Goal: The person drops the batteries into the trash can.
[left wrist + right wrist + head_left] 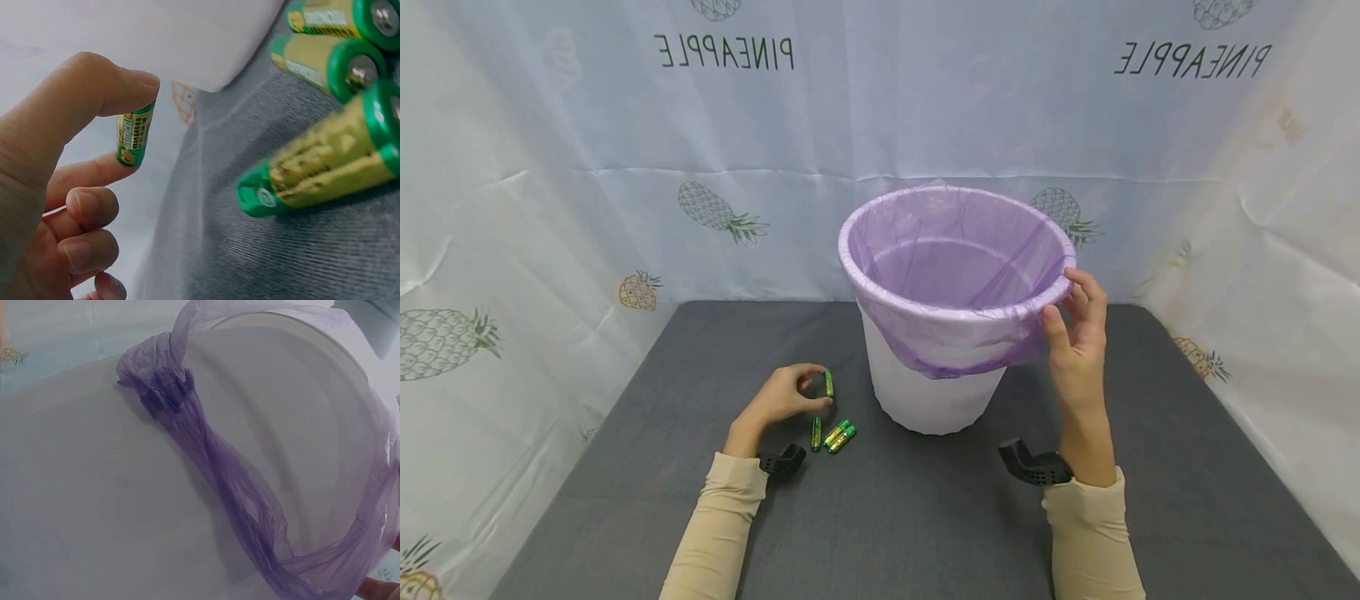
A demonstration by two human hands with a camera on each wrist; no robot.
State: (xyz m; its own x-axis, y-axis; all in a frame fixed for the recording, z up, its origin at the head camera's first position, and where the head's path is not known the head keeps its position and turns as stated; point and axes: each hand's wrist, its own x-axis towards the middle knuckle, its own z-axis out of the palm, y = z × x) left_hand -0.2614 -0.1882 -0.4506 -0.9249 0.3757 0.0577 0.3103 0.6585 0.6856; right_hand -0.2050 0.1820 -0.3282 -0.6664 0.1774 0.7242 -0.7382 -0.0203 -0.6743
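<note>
Between thumb and forefinger my left hand pinches a small green-and-gold battery by its two ends. Just below that hand, in the head view, lie a single battery and a pair of batteries side by side on the dark tabletop. My right hand grips the right rim of a white trash bin, thumb at the front and fingers at the edge. A thin purple trash bag lines the bin and folds over its rim; the right wrist view shows its bunched edge.
The bin stands upright near the back of the dark grey table. A pale curtain printed with pineapples hangs behind and along both sides. Black wrist cameras sit on both wrists, the right one below the bin's right side.
</note>
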